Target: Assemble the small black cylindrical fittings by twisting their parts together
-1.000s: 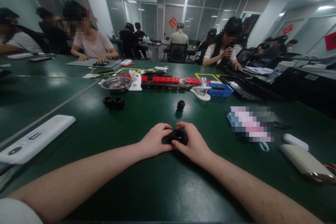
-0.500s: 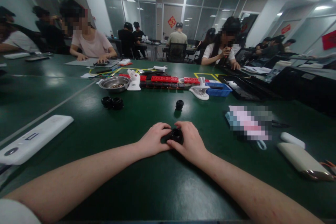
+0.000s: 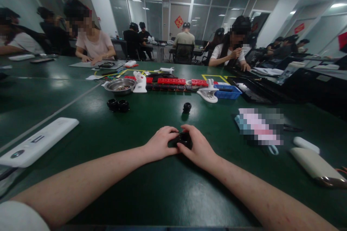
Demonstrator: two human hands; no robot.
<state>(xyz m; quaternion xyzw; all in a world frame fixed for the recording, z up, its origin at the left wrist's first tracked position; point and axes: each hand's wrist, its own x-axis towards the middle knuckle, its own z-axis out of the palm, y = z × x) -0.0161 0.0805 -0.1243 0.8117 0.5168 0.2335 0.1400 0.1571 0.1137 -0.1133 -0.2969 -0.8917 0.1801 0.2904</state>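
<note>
Grip: left hand (image 3: 161, 142) closed on 9-o'clock side of black part (image 3: 185, 140), right hand (image 3: 200, 144) closed on 3-o'clock side; one piece or two, cannot tell. Hold level; apply even pressure from both sides. Green table (image 3: 151, 191): white device (image 3: 54, 135) at 9, black pair (image 3: 124, 105) at 10, loose black piece (image 3: 187, 107) at 12, beige case (image 3: 311, 164) at 3. Room: seated person (image 3: 94, 45) at 11, glass partitions (image 3: 208, 7) at 12.
</note>
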